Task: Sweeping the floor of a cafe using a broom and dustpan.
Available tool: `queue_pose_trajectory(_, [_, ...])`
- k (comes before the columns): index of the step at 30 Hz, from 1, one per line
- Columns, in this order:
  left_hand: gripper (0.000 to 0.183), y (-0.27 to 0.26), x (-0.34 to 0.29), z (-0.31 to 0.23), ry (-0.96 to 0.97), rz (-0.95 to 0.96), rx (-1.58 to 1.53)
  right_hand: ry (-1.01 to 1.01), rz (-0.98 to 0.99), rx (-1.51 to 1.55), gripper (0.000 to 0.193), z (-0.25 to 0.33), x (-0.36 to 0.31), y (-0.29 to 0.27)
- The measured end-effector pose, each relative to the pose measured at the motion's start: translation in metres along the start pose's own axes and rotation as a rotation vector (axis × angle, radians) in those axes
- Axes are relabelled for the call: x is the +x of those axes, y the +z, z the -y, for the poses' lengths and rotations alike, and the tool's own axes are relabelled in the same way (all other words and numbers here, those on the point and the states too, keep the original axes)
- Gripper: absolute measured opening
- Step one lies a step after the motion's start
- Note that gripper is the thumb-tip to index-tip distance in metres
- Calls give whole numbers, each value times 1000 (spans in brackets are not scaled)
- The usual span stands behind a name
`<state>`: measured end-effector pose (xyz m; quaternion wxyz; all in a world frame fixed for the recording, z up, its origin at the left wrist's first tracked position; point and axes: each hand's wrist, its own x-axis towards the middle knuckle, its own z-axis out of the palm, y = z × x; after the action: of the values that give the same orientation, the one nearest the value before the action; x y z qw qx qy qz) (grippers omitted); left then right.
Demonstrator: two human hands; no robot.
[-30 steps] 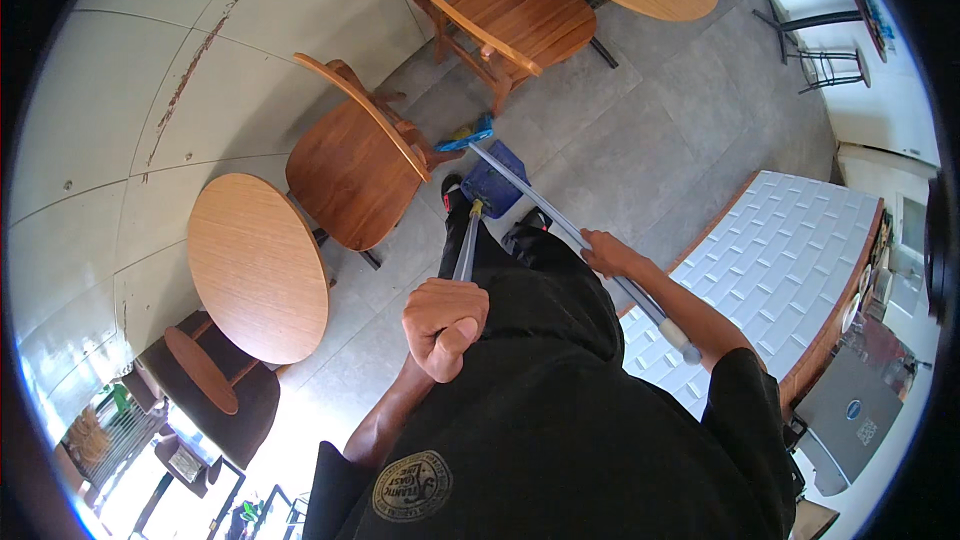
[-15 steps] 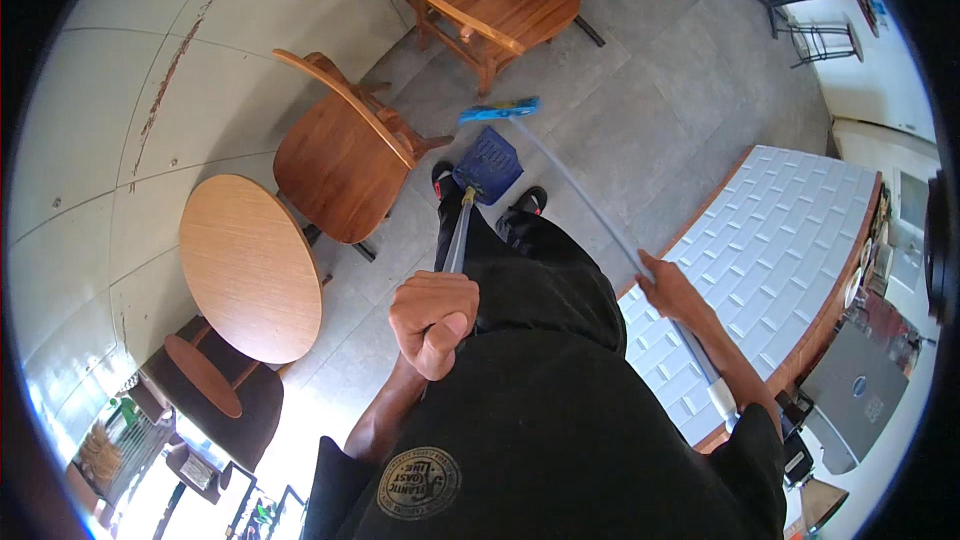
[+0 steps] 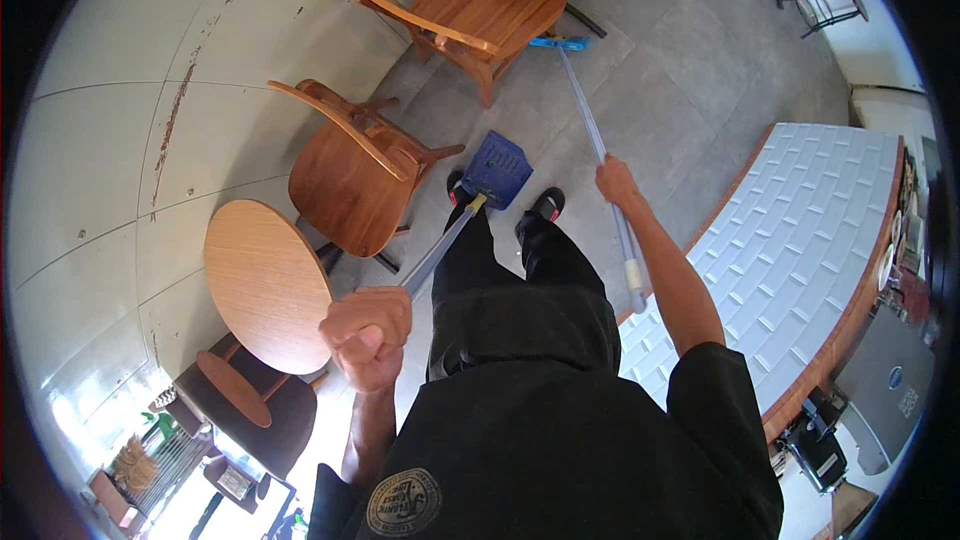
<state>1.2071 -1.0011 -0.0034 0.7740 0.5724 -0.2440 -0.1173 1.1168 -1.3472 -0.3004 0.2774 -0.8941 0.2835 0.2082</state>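
- The dustpan [image 3: 498,172] is held by its pole [image 3: 437,258] in the left hand [image 3: 368,335]; the fingers are curled into a fist around the pole, with the thumb folded over them.
- The blue pan is placed low, in front of the feet, close beside the left sandal [image 3: 456,187] and a little apart from the right sandal [image 3: 549,203]; whether its whole base is rested on the floor [image 3: 660,90] cannot be told.
- The broom [image 3: 583,100] is gripped partway along its pale pole by the right hand [image 3: 618,183], with the fingers wrapped around it; the finger pads are hidden.
- The broom's capped upper end is pointed back toward the body, beside the right forearm.
- The blue broom head [image 3: 572,43] is held out ahead, well apart from the pan, just beside the seat of the far chair [image 3: 495,0] and near a table leg.
- The near chair [image 3: 345,190] is set to the left of the pan, between the round table [image 3: 265,280] and the far chair, along a pale, scuffed wall [image 3: 110,155].
- On the right, a counter [image 3: 800,260] is faced with white tiles and edged in brown; a grey laptop [image 3: 888,385] is placed behind it.
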Motion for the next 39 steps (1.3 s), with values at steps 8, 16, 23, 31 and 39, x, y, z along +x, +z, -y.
queue_pose_trajectory(8, [40,-30,-8,0,-1,9,-19,111,39,-34,27,-16,-103,86])
queue_pose_trajectory(16, [39,-69,-16,-4,-16,68,-11,255,250,178,39,62,-224,47])
queue_pose_trajectory(23, [37,-90,-17,-7,-38,80,49,360,96,291,37,90,-208,35])
queue_pose_trajectory(31, [40,-94,-15,0,-36,110,12,229,47,148,28,67,-165,120])
queue_pose_trajectory(39, [39,-104,-21,12,-19,33,-13,51,101,162,36,79,-246,83])
